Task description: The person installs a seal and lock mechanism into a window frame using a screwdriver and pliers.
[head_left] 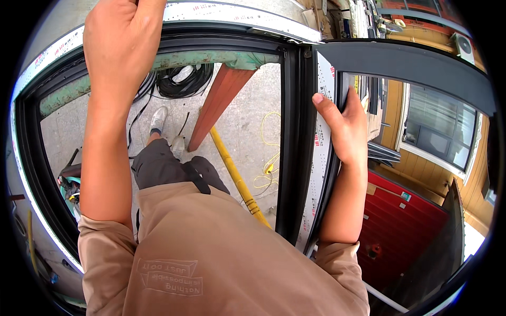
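A large dark window frame [292,158], edged with printed white protective film, spreads across the view in front of my body. Hinged or set against it at the right is a dark grey sash [406,57] standing at an angle. My right hand [345,129] grips the sash's filmed side bar, thumb on the near face and fingers round the far edge. Over the frame's top left rail, my left hand [121,47] is closed, its back toward me. Its fingertips are cut off by the upper edge, so what it holds cannot be made out.
A green, worn beam [211,59] runs below the top rail, with a red-brown post [219,108] under it. Coiled black strips [184,81], a yellow pole [237,174] and a yellow cord [269,168] lie near my feet. A red panel [403,226] stands at right.
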`<state>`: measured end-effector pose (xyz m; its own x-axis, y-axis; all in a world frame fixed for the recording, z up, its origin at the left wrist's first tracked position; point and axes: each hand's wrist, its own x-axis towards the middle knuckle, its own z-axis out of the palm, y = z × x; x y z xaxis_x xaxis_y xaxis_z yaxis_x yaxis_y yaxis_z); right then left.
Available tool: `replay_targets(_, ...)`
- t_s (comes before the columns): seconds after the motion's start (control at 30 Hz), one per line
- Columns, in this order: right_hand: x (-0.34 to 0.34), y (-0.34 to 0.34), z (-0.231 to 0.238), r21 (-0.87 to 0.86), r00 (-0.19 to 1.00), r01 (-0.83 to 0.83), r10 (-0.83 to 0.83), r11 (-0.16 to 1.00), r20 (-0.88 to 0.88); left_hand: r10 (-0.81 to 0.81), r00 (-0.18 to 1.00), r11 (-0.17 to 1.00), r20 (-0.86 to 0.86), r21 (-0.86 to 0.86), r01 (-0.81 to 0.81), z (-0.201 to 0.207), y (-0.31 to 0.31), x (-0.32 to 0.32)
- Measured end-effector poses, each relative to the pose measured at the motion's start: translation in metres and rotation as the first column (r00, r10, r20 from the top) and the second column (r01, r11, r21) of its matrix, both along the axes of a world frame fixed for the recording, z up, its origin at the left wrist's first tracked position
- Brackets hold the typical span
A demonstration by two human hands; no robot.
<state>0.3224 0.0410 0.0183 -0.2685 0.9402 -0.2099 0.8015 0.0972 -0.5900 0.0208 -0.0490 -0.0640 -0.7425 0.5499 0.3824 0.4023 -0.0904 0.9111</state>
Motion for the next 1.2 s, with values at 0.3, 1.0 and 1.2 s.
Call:
replay_targets(0.3,0.012,-0.002,-0.003,0.149,0.992,-0.089,0.074,0.985,0.103,0.016,0.997,1.0,-0.072,0.013,-0.015,0.01,-0.058,0.017)
replay_targets(1.0,0.041,0.07,-0.031,0.036,0.982,-0.181,0.178,0.983,0.059,0.016,0.961,0.964,0.275,-0.259,0.058,-0.094,-0.242,0.117)
replay_targets(1.2,0.048,0.067,-0.039,0.081,0.98,-0.195,0.19,0.977,0.061,0.159,0.899,0.92,0.409,-0.391,0.015,-0.144,-0.305,0.12)
